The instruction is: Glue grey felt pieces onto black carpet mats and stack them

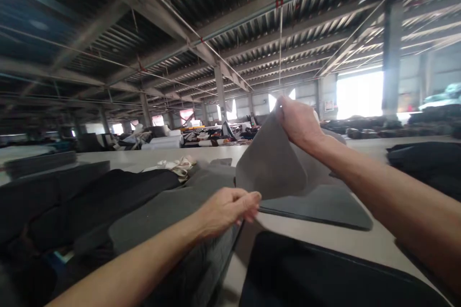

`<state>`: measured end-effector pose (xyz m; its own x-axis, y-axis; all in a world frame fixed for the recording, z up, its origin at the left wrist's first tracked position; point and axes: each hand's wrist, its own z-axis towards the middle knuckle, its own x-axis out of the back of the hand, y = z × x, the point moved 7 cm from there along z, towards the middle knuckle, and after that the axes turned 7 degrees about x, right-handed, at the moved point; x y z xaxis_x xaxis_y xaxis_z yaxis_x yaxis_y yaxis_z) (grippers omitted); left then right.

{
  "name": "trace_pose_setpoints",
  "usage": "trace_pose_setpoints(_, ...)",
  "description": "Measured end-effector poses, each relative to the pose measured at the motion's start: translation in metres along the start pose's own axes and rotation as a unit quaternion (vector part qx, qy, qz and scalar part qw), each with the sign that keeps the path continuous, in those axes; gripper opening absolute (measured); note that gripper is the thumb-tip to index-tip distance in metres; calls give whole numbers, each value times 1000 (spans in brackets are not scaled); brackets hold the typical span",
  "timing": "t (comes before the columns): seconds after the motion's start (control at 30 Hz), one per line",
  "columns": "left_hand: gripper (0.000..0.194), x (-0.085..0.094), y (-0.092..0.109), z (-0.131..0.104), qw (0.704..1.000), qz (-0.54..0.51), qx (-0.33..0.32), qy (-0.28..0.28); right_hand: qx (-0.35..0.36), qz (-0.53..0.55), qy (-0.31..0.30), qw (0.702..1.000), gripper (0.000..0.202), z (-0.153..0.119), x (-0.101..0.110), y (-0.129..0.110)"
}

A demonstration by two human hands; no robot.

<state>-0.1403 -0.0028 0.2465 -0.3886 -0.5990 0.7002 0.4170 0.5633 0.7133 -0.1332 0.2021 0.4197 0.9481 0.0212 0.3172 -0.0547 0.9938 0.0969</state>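
A thin grey sheet (270, 163) hangs from my right hand (297, 122), which is raised with its fingers pinched on the sheet's upper edge. Lower and to the left, my left hand (230, 208) has its fingers closed beside the sheet's bottom corner; whether they hold that corner is hidden. Beneath the raised sheet lies a stack of grey pieces (320, 206) with rounded corners. Nearer to me is a black piece (324, 273) with a rounded corner, on the pale table (382, 244).
Grey cloth (158, 216) and black cloth (122, 187) are heaped at the left, with cream straps (183, 165) behind. More dark cloth (425, 163) lies at the right. A concrete column (392, 62) stands farther back.
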Motion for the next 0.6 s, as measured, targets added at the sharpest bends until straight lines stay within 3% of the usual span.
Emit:
trace_pose_setpoints(0.07, 95, -56, 11, -4, 970, -206, 39, -126, 16, -12, 5, 1000, 24, -1, 7, -10)
trace_pose_setpoints(0.1, 108, -79, 14, -4, 937, -297, 62, -175, 31, -17, 11, 999, 25, -3, 11, -15)
trace_pose_setpoints(0.17, 120, -103, 21, 1, 866, -447, 81, -209, 66, -29, 28, 997, 25, -10, 22, -25)
trace_pose_setpoints(0.23, 107, -98, 24, 13, 801, -575, 68, -155, 103, -36, 47, 993, 24, -24, 36, -31)
trace_pose_setpoints(0.33, 70, -64, 22, 23, 713, -700, 37, -2, 153, -25, 66, 986, 22, -59, 59, -37)
trace_pose_setpoints(0.4, 49, -47, 22, 24, 676, -734, 27, 59, 204, 9, 64, 977, 22, -91, 71, -43)
trace_pose_setpoints(0.47, 33, -35, 29, 24, 666, -742, -9, 72, 268, 54, 49, 961, 20, -128, 81, -54)
trace_pose_setpoints(0.6, 12, -21, 42, 26, 690, -715, -53, 101, 349, 161, -11, 923, 19, -196, 98, -77)
